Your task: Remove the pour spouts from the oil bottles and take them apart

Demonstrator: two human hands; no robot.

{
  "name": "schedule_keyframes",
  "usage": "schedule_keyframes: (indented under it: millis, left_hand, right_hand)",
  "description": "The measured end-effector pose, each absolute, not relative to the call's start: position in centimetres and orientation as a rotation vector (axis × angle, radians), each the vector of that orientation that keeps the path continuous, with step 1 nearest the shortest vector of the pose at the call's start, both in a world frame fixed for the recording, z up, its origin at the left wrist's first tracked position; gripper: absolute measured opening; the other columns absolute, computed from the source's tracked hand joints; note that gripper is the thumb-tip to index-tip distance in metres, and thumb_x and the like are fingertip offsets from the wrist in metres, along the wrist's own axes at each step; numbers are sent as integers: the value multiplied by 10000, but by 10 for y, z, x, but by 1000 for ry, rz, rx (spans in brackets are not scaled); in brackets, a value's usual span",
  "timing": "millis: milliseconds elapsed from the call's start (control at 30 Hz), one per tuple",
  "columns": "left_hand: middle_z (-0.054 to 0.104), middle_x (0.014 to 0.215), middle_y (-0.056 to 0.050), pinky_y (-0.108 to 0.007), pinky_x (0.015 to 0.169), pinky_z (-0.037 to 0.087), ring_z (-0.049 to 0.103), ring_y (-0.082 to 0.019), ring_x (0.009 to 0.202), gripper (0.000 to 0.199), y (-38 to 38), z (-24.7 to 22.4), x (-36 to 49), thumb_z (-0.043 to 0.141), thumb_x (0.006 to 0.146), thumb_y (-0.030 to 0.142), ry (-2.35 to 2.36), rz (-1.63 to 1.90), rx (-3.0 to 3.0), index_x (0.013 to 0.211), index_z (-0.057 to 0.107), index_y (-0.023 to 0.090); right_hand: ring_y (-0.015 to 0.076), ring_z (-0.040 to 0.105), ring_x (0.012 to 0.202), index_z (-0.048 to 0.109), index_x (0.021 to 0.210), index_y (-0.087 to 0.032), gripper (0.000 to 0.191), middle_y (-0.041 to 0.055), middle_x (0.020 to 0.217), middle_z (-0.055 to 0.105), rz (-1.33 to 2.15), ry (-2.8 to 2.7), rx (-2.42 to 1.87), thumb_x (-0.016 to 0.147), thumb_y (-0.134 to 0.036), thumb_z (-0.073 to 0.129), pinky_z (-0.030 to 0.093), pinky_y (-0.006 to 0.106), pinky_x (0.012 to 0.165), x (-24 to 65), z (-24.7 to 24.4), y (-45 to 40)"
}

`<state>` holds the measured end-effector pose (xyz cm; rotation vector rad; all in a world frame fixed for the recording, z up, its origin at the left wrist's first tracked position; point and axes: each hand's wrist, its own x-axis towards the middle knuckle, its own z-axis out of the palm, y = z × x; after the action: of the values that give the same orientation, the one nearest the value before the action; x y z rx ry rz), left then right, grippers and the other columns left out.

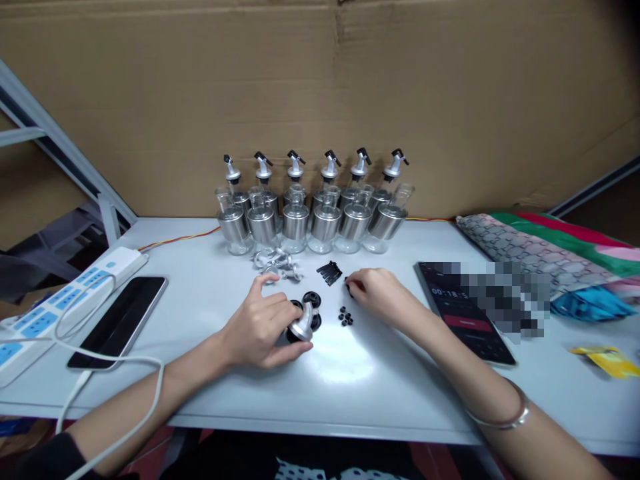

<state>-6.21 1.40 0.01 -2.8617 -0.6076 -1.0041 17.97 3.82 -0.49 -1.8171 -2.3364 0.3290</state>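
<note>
My left hand (263, 328) is closed around a silver pourer spout (302, 328), held low over the table among several round black stoppers (313, 300). Further right, the fingers of my right hand (376, 295) are pinched together at the tabletop. Something small and dark shows at those fingertips, mostly hidden. Between the hands lie a row of thin black levers (330, 272) and a cluster of tiny black caps (345, 317). Beyond my left hand is a pile of loose silver spouts (277, 261).
Steel-sleeved glass bottles (295, 223) stand in two rows at the back; the rear ones carry pourers (330, 163). A power strip (65, 303), a phone (120, 323) and a white cable (161, 373) are left. Right are a timer phone (460, 320) and patterned bags (530, 257).
</note>
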Motion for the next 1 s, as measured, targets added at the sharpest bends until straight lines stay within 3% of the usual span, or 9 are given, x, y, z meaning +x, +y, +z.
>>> schedule_keyframes:
  millis: [100, 233, 433, 800, 1000]
  left_hand:
    - [648, 671, -24, -466, 939, 324, 544, -145, 562, 256, 16, 0, -64, 404, 913, 346, -680, -976, -2862, 916, 542, 130]
    - [672, 733, -41, -477, 965, 309, 564, -154, 598, 287, 17, -3, -65, 371, 925, 353, -736, -913, -2906, 967, 554, 136]
    - [675, 730, -35, -461, 963, 313, 573, -150, 594, 293, 20, -4, -66, 372, 938, 370, -730, -964, -2867, 991, 547, 141]
    - [684, 746, -51, -448, 956, 300, 585, -150, 595, 273, 22, -5, -65, 422, 930, 350, -724, -1005, -2868, 981, 553, 115]
    - [675, 702, -30, -441, 956, 304, 584, -147, 577, 281, 22, -3, -64, 409, 936, 366, -740, -983, -2842, 958, 544, 120]
  right_hand:
    - [205, 629, 660, 711, 739, -151, 313, 95, 720, 718, 498, -2234, -1889, 819, -141, 408, 391, 279, 609, 178, -1, 37]
    - [193, 657, 736, 731, 912, -155, 339, 73, 836, 742, 624, -2152, -1763, 802, -113, 413, 446, 266, 690, 175, -1, 38]
    - [238, 655, 833, 739, 928, -161, 336, 99, 963, 714, 286, -2241, -1826, 796, -91, 439, 456, 317, 744, 179, -4, 38]
    - [226, 632, 828, 728, 919, -138, 296, 109, 889, 668, 251, -2427, -1645, 834, -94, 448, 465, 324, 721, 171, -14, 34]
    - [194, 632, 900, 661, 1027, -159, 220, 89, 1006, 662, 90, -2110, -1360, 898, -177, 483, 503, 323, 780, 187, 30, 17]
